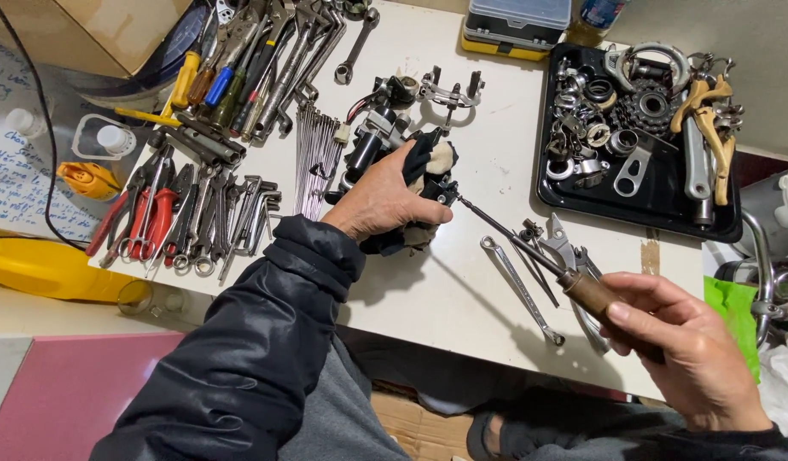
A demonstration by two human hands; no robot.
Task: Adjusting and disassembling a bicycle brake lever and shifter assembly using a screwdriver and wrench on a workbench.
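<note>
Our left hand (385, 201) clamps a black part (415, 183), wrapped in a rag (436, 162), down on the tabletop (462, 299) to steady it; our right hand (684, 350) grips a screwdriver (530, 252), tip set against the part. Spanners (522, 290) lie between both hands.

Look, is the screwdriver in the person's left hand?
No, the right hand grips the screwdriver; the left hand holds a rag-wrapped part.

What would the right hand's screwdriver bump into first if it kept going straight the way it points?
The right hand aims its brown-handled screwdriver up-left. Its tip already looks to be at the black mechanical part wrapped in a dark cloth under the left hand, though depth is unclear.
</note>
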